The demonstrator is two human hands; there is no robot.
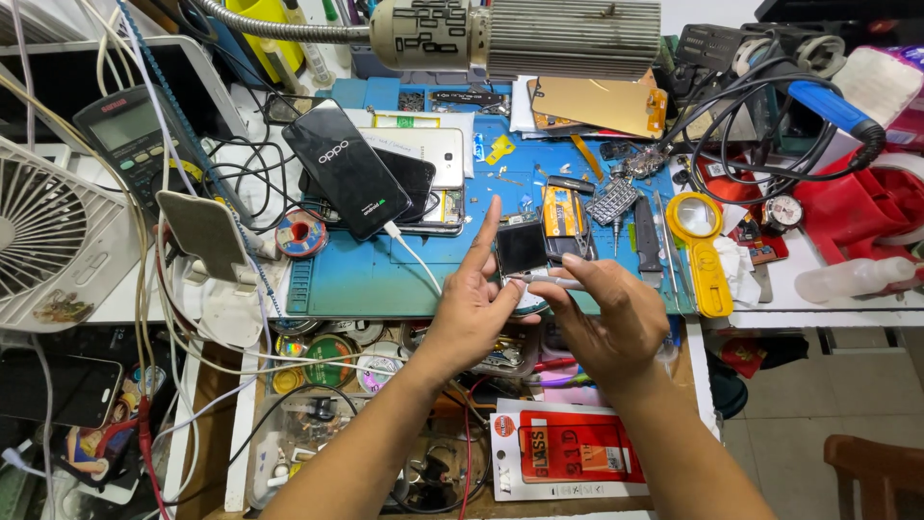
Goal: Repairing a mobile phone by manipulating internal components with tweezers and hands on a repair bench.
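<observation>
Hands meet over the blue mat [366,279]: left hand [472,313] pinches the small black screen [521,247], right hand [616,318] at three o'clock grips metal tweezers [549,280], best kept steady.

A blue work mat [385,274] fills the frame's centre, with a black phone [345,181] at its upper left. Right of centre lies a yellow magnifier [701,252]; a red-and-white package [568,450] sits at the bottom.

A small black square screen [521,247], glossy and dark, stands nearly upright, tilted slightly, above the front edge of the blue mat [356,274]. A thin silver tool [551,280] lies roughly level just below it, its tip meeting the screen's lower edge.
</observation>
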